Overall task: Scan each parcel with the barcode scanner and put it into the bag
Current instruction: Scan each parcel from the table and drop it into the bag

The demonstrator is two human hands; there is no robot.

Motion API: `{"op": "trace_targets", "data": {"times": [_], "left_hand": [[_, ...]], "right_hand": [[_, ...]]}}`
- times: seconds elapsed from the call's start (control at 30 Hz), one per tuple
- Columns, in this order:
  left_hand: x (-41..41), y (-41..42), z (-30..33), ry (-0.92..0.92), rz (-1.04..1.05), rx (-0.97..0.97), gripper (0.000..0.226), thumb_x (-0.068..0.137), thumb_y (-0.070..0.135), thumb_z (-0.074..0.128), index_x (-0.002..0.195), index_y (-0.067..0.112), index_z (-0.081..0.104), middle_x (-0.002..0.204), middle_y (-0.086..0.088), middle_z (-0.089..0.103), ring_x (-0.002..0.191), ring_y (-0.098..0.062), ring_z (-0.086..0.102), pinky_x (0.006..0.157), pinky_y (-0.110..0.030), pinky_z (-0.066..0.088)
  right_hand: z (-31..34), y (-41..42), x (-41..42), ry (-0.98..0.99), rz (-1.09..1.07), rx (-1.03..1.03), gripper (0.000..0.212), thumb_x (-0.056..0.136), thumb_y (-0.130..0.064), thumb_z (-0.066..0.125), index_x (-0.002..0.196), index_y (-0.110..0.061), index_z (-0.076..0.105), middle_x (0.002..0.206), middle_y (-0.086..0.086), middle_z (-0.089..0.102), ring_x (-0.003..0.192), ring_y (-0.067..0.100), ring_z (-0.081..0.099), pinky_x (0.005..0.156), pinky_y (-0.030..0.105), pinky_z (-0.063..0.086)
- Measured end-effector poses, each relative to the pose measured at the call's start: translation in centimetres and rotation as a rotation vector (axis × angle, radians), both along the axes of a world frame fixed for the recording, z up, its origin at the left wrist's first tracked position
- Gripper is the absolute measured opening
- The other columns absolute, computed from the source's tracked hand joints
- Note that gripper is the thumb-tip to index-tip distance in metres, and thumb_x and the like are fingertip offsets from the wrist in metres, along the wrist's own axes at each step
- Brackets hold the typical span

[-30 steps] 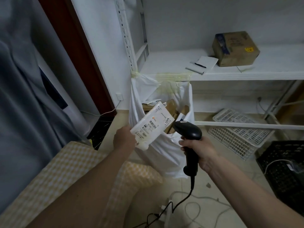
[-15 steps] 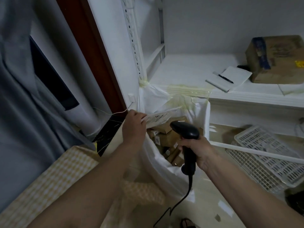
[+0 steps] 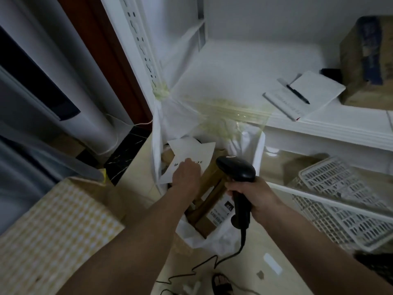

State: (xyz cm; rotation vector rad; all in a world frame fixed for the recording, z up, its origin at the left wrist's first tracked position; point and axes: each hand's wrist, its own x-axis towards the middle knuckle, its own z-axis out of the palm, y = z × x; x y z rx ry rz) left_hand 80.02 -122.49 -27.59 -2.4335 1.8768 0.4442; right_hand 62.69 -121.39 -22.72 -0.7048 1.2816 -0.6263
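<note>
Held over the mouth of the white bag: a flat white parcel, pinched at its near lower edge by the left hand, fingers curled onto it. Sat half inside the opening already, tilted, above the brown cartons stacked within (one with a printed label facing up). Looked thin and light, a soft mailer and no box; likely to flex and flop if taken by a corner, so better gripped along an edge as here, or flat across the middle. Probably a bit slick on its plastic skin. Nothing fragile suggested by its shape, though contents could not be told.

Wrapped firmly round the handle of the black barcode scanner: the right hand, head of the scanner pointed away over the bag, cord trailing down to the floor. Bag taped at its rim to the white shelf. Judged as the dropping-in step, release not yet made.
</note>
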Motion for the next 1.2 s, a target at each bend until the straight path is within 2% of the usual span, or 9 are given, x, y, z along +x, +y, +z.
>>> {"op": "trace_targets", "data": {"times": [0.17,0.3,0.37,0.43,0.53,0.63,0.83,1.03,1.2], "left_hand": [[0.9,0.2,0.4,0.114,0.014,0.017,0.049,0.093,0.02,0.061,0.14,0.016,0.047,0.14,-0.008,0.042,0.131,-0.022,0.041,0.107,-0.031,0.035],[3.8,2.4,1.9,0.074,0.158,-0.031,0.038,0.095,0.014,0.054,0.133,0.019,0.055,0.132,-0.005,0.05,0.12,-0.021,0.052,0.096,-0.03,0.042],[5.9,4.6,2.9,0.025,0.225,-0.036,0.033,0.093,0.017,0.057,0.126,0.018,0.06,0.126,-0.006,0.054,0.114,-0.023,0.056,0.092,-0.032,0.046],[8.3,7.5,4.0,-0.01,0.28,-0.007,0.036,0.092,0.02,0.06,0.128,0.02,0.059,0.127,-0.006,0.052,0.115,-0.024,0.055,0.092,-0.032,0.045],[11.9,13.2,5.3,-0.035,0.42,0.025,0.041,0.092,0.019,0.058,0.133,0.024,0.054,0.133,-0.005,0.051,0.12,-0.024,0.053,0.093,-0.031,0.044],[15.2,20.7,6.4,-0.056,0.581,0.003,0.038,0.093,0.019,0.057,0.131,0.025,0.056,0.134,-0.004,0.052,0.12,-0.023,0.054,0.092,-0.031,0.044],[18.8,40.5,8.4,-0.069,0.947,-0.049,0.035,0.093,0.029,0.058,0.128,0.025,0.059,0.13,0.0,0.056,0.117,-0.019,0.056,0.09,-0.028,0.044],[17.7,61.7,8.8,-0.061,1.285,-0.051,0.031,0.093,0.031,0.056,0.123,0.025,0.061,0.126,0.002,0.062,0.115,-0.018,0.058,0.09,-0.027,0.045],[14.9,76.7,8.2,-0.047,1.469,-0.048,0.029,0.092,0.029,0.057,0.12,0.024,0.063,0.126,-0.001,0.062,0.115,-0.022,0.059,0.091,-0.028,0.045]], "right_hand": [[-1.1,-0.8,1.1,0.016,0.083,0.02,0.011,0.077,0.004,0.07,0.085,-0.003,0.065,0.075,0.016,0.06,0.074,0.029,0.058,0.083,0.043,0.05],[-1.0,-0.7,4.0,0.017,0.203,0.007,0.009,0.078,0.002,0.069,0.084,-0.001,0.065,0.072,0.016,0.06,0.069,0.028,0.056,0.073,0.04,0.047],[-0.6,-0.1,6.2,-0.004,0.265,-0.002,0.01,0.078,0.002,0.07,0.087,0.0,0.066,0.07,0.014,0.061,0.066,0.025,0.057,0.067,0.034,0.047],[0.0,1.3,8.6,-0.034,0.34,0.001,0.013,0.077,0.004,0.069,0.089,0.002,0.065,0.068,0.012,0.06,0.068,0.025,0.058,0.068,0.034,0.047],[1.1,4.6,12.8,-0.058,0.47,-0.019,0.007,0.076,0.006,0.069,0.078,0.001,0.064,0.069,0.016,0.058,0.069,0.028,0.055,0.073,0.039,0.044],[2.2,9.2,17.1,-0.051,0.603,-0.043,0.007,0.076,0.003,0.071,0.075,0.0,0.065,0.071,0.017,0.06,0.069,0.028,0.057,0.074,0.037,0.045],[3.7,23.0,25.0,-0.072,0.916,-0.087,0.015,0.074,0.001,0.074,0.087,-0.002,0.068,0.068,0.011,0.062,0.067,0.023,0.059,0.069,0.034,0.047],[4.1,40.0,28.8,-0.048,1.256,-0.089,0.018,0.072,-0.001,0.074,0.089,-0.002,0.069,0.064,0.008,0.062,0.07,0.023,0.058,0.072,0.034,0.044],[4.1,53.1,29.5,-0.048,1.403,-0.115,0.013,0.072,0.002,0.074,0.082,-0.002,0.067,0.072,0.012,0.06,0.072,0.024,0.057,0.076,0.037,0.045]]}}
